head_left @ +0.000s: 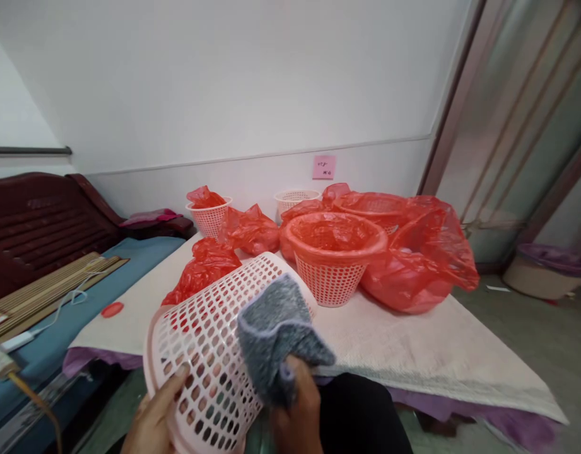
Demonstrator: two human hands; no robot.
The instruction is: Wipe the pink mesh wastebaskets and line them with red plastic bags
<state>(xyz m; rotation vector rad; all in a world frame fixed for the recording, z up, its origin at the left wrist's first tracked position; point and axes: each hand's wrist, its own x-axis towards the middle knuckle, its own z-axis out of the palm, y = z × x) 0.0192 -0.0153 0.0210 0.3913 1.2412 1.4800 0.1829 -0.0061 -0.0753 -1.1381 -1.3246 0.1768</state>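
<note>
A pale pink plastic wastebasket [209, 321] with rows of holes lies tilted at the table's near edge. My left hand [158, 410] grips its rim at the lower left, with the thumb outside and the other fingers partly seen through the holes. Bunched in my right hand [299, 403] is a grey-blue cloth [275, 334] with a lighter hem, lying against the wastebasket's right side. Just behind, a similar wastebasket [330, 280] stands upright with a red plastic bag [337, 233] lining it and folded over its rim.
Red plastic bags [417, 271] fill the table's right side, and more [202, 268] lie to the left. Two small baskets [209, 217] stand at the back. A pink note [324, 168] is on the wall. A bin [545, 271] stands on the floor at right, a couch [35, 221] at left.
</note>
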